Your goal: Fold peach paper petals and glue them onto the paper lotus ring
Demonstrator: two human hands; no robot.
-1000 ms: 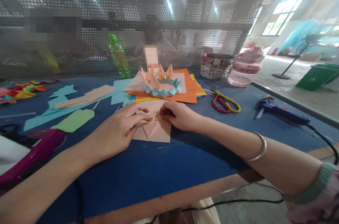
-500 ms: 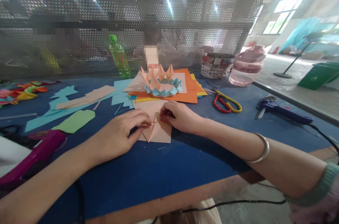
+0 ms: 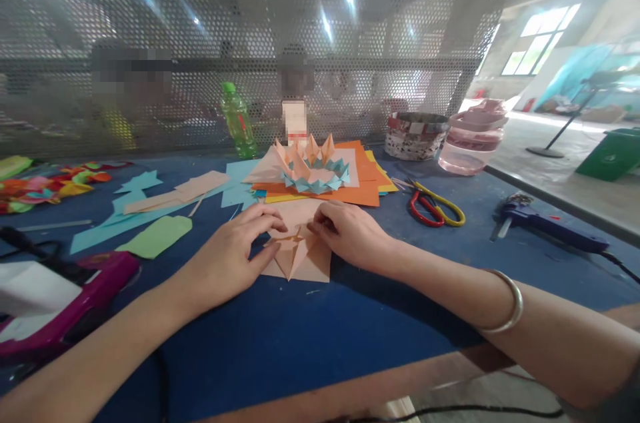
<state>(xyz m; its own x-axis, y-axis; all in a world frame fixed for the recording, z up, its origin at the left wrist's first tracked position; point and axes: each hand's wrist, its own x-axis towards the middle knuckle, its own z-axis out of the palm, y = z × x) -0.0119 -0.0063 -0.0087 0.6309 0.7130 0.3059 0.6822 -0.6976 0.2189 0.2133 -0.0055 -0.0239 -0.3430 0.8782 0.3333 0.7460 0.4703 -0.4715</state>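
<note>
A peach paper piece (image 3: 291, 259), folded with a point toward me, lies on a flat peach sheet (image 3: 320, 271). My left hand (image 3: 239, 251) is at its left side, thumb and bent fingertips closed lightly about the left flap. At the right flap is my right hand (image 3: 354, 234), its fingers curled and pinched against the paper; its fingertips are partly hidden. Just beyond stands a ring of blue folded paper (image 3: 320, 183) with upright peach points (image 3: 300, 158), on a stack of orange sheets (image 3: 367, 193).
Red-and-yellow-handled pliers or scissors (image 3: 437, 206) and a blue glue gun (image 3: 550, 223) lie at right. Behind stand a woven basket (image 3: 415, 142), a pink water jug (image 3: 470, 143) and a green bottle (image 3: 239, 120). Left are paper scraps (image 3: 160, 235) and a magenta tool (image 3: 107, 286).
The view has shifted slightly, moving the scene right and down. My left thumb and fingers have spread a little at the folded paper. My right hand stays at its right side.
</note>
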